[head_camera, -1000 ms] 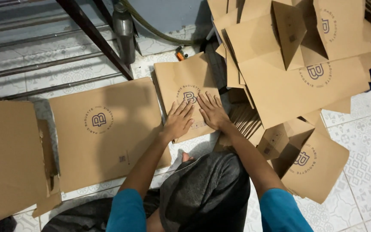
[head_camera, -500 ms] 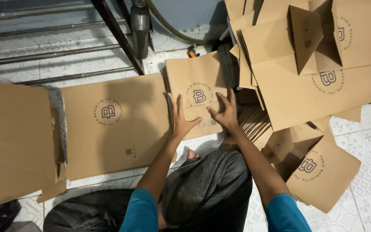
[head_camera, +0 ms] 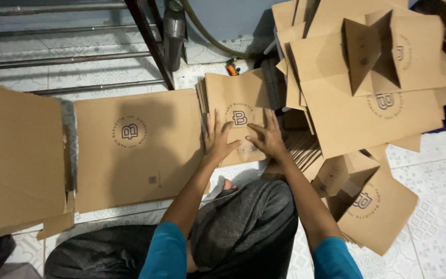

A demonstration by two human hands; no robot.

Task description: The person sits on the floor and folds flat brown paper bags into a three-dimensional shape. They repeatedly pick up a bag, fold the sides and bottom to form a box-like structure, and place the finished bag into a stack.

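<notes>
A stack of flat brown cardboard box blanks [head_camera: 233,95] with a round printed mark lies on the tiled floor in front of me. My left hand [head_camera: 217,138] rests flat on the top blank's left part, fingers spread. Pressed on its right part, my right hand [head_camera: 264,138] also has its fingers apart. Neither hand grips anything. A larger flat cardboard sheet [head_camera: 135,147] with the same kind of mark lies just left of the stack.
A heap of folded and half-opened cardboard boxes [head_camera: 372,88] fills the right side. Another big cardboard sheet [head_camera: 16,160] lies at far left. Metal rails [head_camera: 78,57] and a dark slanted bar [head_camera: 148,41] run behind. My grey-clad knee [head_camera: 243,227] is below the hands.
The view has shifted slightly, with everything sliding right and down in frame. Both hands stay flat on the top blank, the right hand now lying lower on it.
</notes>
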